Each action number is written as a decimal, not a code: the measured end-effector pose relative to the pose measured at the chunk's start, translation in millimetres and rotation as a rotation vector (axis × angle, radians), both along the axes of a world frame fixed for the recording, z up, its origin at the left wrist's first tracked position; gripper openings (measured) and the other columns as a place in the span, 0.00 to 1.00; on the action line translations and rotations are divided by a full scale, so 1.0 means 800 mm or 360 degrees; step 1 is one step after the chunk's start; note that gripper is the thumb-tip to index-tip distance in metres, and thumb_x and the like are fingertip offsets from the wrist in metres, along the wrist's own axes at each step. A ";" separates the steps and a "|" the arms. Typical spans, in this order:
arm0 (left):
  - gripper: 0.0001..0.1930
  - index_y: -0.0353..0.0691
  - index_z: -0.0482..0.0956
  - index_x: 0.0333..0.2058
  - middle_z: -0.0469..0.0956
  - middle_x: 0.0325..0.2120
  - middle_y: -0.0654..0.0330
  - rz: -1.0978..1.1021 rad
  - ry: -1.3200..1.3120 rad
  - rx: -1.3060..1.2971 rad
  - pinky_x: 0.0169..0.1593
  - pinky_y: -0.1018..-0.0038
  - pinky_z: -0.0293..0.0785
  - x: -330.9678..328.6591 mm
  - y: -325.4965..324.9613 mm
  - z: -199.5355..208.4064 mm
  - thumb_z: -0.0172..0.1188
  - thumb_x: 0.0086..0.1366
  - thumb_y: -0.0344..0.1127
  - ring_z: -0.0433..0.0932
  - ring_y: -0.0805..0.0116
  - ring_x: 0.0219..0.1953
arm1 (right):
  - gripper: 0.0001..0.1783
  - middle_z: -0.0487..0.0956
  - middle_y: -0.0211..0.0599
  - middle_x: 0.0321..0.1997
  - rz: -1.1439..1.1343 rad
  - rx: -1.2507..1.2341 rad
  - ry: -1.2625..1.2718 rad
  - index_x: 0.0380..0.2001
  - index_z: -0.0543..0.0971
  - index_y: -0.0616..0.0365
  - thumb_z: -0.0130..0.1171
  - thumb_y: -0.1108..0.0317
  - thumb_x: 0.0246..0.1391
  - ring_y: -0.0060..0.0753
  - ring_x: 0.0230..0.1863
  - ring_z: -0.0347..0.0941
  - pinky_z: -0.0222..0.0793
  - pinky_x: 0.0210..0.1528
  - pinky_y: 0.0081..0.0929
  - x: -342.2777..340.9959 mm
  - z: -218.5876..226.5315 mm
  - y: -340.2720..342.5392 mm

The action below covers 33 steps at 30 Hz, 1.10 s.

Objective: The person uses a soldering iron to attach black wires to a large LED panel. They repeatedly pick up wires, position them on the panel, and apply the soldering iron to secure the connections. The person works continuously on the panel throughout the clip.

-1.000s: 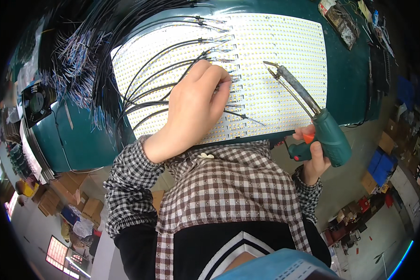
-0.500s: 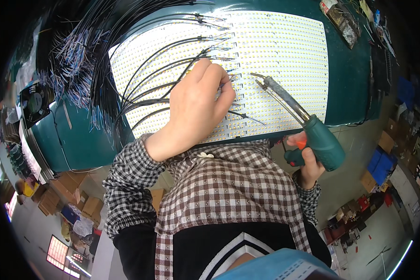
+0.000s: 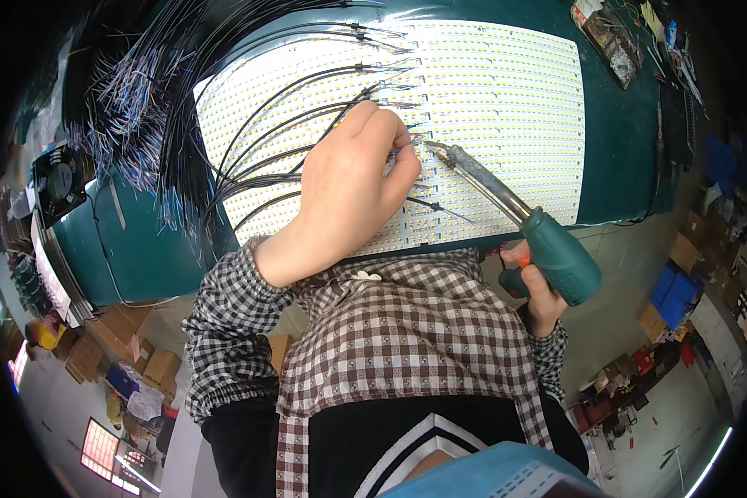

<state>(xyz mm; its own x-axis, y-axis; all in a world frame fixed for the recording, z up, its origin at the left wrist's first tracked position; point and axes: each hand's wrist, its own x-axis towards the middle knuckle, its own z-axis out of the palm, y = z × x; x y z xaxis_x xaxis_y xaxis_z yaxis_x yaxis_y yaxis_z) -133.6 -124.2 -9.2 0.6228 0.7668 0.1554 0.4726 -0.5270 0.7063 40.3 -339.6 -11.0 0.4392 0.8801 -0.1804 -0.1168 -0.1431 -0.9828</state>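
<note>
White LED boards (image 3: 506, 91) dotted with rows of yellow chips lie on the green table, with black cables (image 3: 295, 76) laid across their left half. Bare wire ends of these cables sit along the boards' middle column. Over that column my left hand (image 3: 349, 187) is closed in a pinch on a cable's thin wires, partly hidden by the fingers. My right hand (image 3: 543, 300) grips a green soldering gun (image 3: 563, 257) by its handle, at the table's front edge. Its grey tip points left, right beside the pinched wires; whether it touches the board I cannot tell.
A thick bundle of black cables with stripped coloured ends (image 3: 133, 108) covers the table's left. Beyond it stands a small black fan (image 3: 61, 183). A worn, dirty block (image 3: 610, 46) lies at the far right, near loose tools. Cardboard boxes (image 3: 120, 332) stand on the floor at left.
The soldering gun has moved left with my right hand, bringing its tip close to my left fingertips. My left hand stays nearly in place, still pinching.
</note>
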 end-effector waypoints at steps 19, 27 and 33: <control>0.05 0.37 0.72 0.27 0.72 0.25 0.55 -0.0006 0.0055 -0.0036 0.26 0.63 0.71 0.000 0.000 0.002 0.60 0.52 0.27 0.74 0.54 0.25 | 0.12 0.81 0.40 0.40 0.0030 -0.0085 -0.0013 0.40 0.79 0.65 0.60 0.80 0.49 0.33 0.42 0.77 0.73 0.47 0.32 0.001 -0.005 -0.005; 0.05 0.37 0.72 0.26 0.71 0.24 0.55 -0.0017 0.0037 -0.0022 0.26 0.64 0.70 -0.001 0.001 0.001 0.60 0.52 0.26 0.74 0.54 0.24 | 0.14 0.80 0.44 0.38 -0.0079 0.0057 0.0101 0.43 0.76 0.69 0.59 0.73 0.53 0.37 0.41 0.77 0.74 0.47 0.36 -0.003 -0.003 -0.001; 0.05 0.37 0.73 0.28 0.73 0.26 0.56 0.0004 0.0049 -0.0206 0.26 0.67 0.71 -0.004 0.001 0.011 0.60 0.54 0.27 0.76 0.59 0.25 | 0.25 0.77 0.49 0.35 -0.0057 0.0097 -0.0124 0.50 0.70 0.76 0.57 0.66 0.55 0.39 0.34 0.76 0.78 0.41 0.40 0.000 -0.007 0.000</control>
